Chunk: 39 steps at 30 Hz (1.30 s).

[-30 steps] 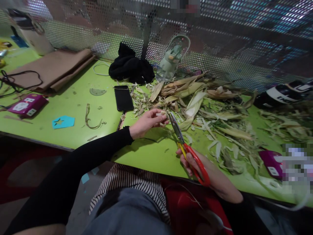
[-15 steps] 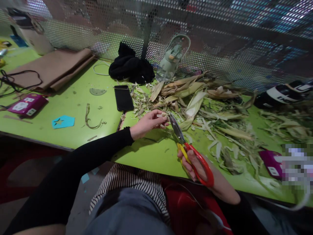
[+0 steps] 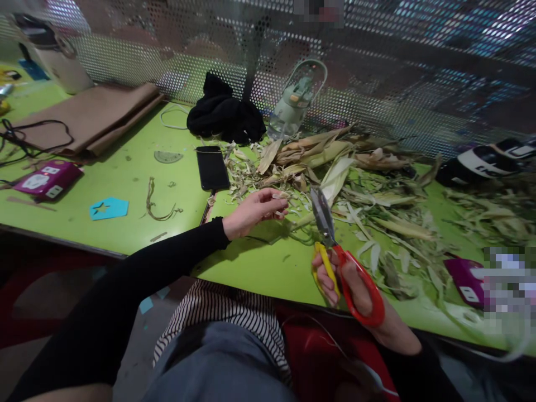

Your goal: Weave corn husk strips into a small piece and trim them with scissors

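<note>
My left hand point(image 3: 256, 212) is closed in a pinch on a small pale piece of corn husk point(image 3: 280, 196), just above the table. Fingers of my right hand point(image 3: 355, 279) go through the handles of a pair of scissors point(image 3: 324, 218), one handle red and one yellow. The scissor blades point away from me, a little to the right of my left fingertips and apart from them. Beyond both hands lies a heap of dry corn husks point(image 3: 312, 151), with many cut scraps point(image 3: 243, 167) at its left side.
A black phone point(image 3: 213, 167) lies left of the scraps. Behind stand a green water bottle point(image 3: 290, 109) and a black cloth point(image 3: 226, 114) against a perforated metal screen point(image 3: 167, 50). Farther left are a blue star cutout point(image 3: 109, 209), a purple box point(image 3: 49, 180) and brown paper point(image 3: 96, 117).
My right hand has drawn the scissors to the right, away from my left fingertips. The left hand has stayed nearly in place, with less husk showing at its fingertips.
</note>
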{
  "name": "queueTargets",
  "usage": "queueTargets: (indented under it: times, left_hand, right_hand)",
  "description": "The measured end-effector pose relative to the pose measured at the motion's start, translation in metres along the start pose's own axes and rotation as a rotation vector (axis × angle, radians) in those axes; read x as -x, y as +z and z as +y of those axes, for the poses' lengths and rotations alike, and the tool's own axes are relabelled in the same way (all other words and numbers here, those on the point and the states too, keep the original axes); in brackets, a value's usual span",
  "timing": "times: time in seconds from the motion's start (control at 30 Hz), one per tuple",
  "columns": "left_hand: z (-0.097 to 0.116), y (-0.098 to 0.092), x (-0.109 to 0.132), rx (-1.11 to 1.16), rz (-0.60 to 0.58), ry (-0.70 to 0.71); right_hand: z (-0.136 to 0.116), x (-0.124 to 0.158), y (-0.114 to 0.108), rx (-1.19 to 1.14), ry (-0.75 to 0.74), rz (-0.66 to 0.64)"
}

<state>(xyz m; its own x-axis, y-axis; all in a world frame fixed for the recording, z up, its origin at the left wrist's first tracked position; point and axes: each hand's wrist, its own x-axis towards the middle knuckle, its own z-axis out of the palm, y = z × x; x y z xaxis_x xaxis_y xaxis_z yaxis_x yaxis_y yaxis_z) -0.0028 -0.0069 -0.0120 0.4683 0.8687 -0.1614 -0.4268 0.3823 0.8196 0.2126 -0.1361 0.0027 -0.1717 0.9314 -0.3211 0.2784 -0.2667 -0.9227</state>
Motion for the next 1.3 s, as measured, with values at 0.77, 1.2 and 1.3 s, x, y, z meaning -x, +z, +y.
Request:
queueTargets:
  times: [0.77,1.2,1.3]
  left_hand:
    - [-0.009,-0.003,-0.007,-0.103,0.021,0.208]
    - [-0.011,-0.002,-0.006,-0.151,0.016,0.213]
    - [-0.013,-0.003,-0.007,-0.166,0.015,0.214]
  right_hand:
    - [-0.008,0.0,0.018,-0.16,0.078,-0.133]
    - [-0.009,0.0,0.023,-0.094,0.12,-0.072]
    - [-0.01,0.002,0.022,-0.054,0.132,-0.064]
